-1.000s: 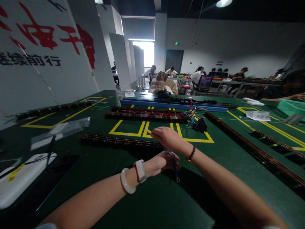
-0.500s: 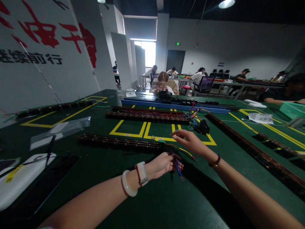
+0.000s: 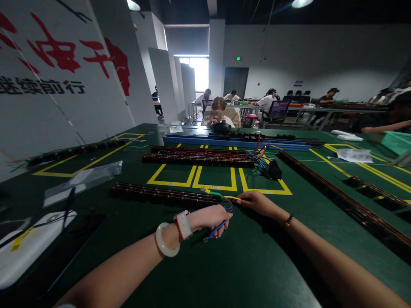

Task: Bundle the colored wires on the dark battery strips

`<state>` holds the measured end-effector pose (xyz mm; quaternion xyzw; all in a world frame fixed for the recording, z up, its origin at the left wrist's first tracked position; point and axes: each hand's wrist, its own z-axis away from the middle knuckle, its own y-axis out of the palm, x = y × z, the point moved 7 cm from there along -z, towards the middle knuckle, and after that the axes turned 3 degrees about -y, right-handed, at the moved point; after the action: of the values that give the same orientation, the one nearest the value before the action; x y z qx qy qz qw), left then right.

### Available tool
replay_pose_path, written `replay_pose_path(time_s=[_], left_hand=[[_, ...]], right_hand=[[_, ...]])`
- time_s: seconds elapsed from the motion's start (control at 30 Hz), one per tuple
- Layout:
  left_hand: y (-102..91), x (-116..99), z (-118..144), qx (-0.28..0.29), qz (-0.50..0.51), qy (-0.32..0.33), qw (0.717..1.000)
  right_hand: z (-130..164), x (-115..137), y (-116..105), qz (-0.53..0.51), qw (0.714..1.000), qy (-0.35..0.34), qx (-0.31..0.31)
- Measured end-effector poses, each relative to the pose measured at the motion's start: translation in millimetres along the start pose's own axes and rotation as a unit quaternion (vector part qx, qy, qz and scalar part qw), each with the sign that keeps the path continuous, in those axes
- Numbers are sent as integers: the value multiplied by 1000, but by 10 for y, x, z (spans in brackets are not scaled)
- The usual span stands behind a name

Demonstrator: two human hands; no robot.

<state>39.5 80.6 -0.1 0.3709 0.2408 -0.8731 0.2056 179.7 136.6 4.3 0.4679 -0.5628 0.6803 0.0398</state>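
Note:
My left hand [image 3: 213,217] is closed around a blue wire [image 3: 215,231] whose end has a metal ring terminal, pointing down and left. Red and blue wire curves above its knuckles. My right hand [image 3: 257,204] pinches a yellow wire [image 3: 236,198] between thumb and fingertips. Both wires lie by the right end of a long dark strip [image 3: 167,194] with thin metal lines along its top. A green-and-yellow wire [image 3: 213,193] with a ring terminal rests beside that end. The inside of my left hand is hidden.
Beyond lie more dark strips [image 3: 199,159] with red and blue wires and a black connector [image 3: 274,170]. A long strip [image 3: 337,199] runs down the right. Plastic bags [image 3: 86,175] and a white device [image 3: 38,239] sit left. A person [image 3: 218,113] sits across the table.
My right hand has lowered and closed on the yellow wire. My left hand has shifted slightly left, and the blue wire's end has swung from pointing right to pointing left.

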Motion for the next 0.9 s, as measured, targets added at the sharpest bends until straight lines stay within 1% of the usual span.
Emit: replay_pose_path(time_s=[0.1, 0.17, 0.33, 0.4, 0.5, 0.6, 0.67, 0.8, 0.9], left_hand=[[-34, 76, -9, 0, -49, -46, 998], [-48, 150, -26, 5, -65, -57, 996], [-10, 256, -60, 40, -121, -9, 992], [-3, 253, -59, 33, -137, -8, 990], [-29, 165, -18, 17, -156, -4, 988], [-144, 77, 74, 9, -178, -2, 984], [-283, 50, 140, -3, -150, 0, 989], [-581, 15, 228, -53, -98, 22, 994], [-665, -25, 250, -97, -79, 35, 991]], right_hand=[[7, -21, -1, -7, 1000, -2, -1], [11, -31, 4, -12, 1000, -1, -4], [12, -18, 16, -16, 1000, -5, -5], [9, -12, 15, -17, 1000, -9, -7], [6, -16, 10, -19, 1000, -6, -11], [10, -30, 14, -24, 1000, 13, -10], [14, -29, 13, -28, 999, 24, -8], [17, 12, 5, -29, 999, 20, -5], [28, 23, 8, -35, 999, 33, 9]])
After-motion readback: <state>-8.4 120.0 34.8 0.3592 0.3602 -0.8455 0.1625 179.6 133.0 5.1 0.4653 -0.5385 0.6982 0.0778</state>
